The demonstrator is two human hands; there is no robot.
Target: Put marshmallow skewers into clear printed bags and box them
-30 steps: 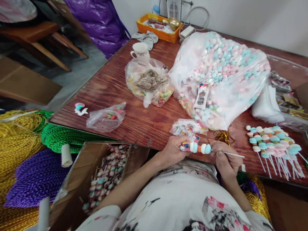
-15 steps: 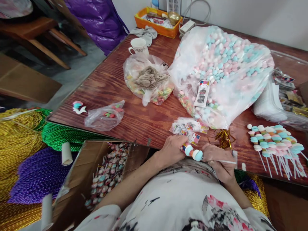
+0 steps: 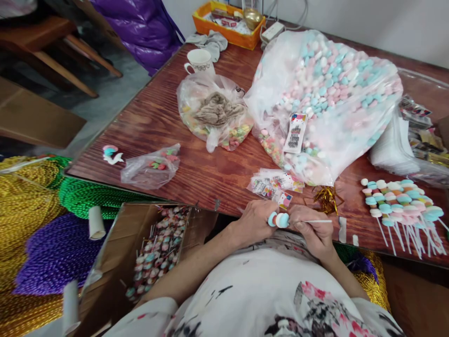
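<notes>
A marshmallow skewer (image 3: pixel 282 220), with blue and white pieces showing, lies between my two hands at the table's front edge. My left hand (image 3: pixel 255 222) is closed around its left end and hides the pieces there. My right hand (image 3: pixel 312 231) pinches the skewer beside the last blue piece, and the white stick (image 3: pixel 322 221) sticks out to the right. Just beyond my hands lie several printed clear wrappers (image 3: pixel 268 183) and a small heap of gold twist ties (image 3: pixel 326 199). Finished-looking marshmallow skewers (image 3: pixel 400 199) are laid side by side on the right.
A large bag of marshmallows (image 3: pixel 333 89) fills the back of the table, with a smaller candy bag (image 3: pixel 217 117) and a white cup (image 3: pixel 199 61) to its left. An orange tray (image 3: pixel 229 35) stands behind. Below, a cardboard box (image 3: pixel 112 252) holds many skewers.
Both hands have drawn closer together, the right one moving left. Less of the skewer shows between them; the colourful wrapper part at its left end is now covered by my left hand.
</notes>
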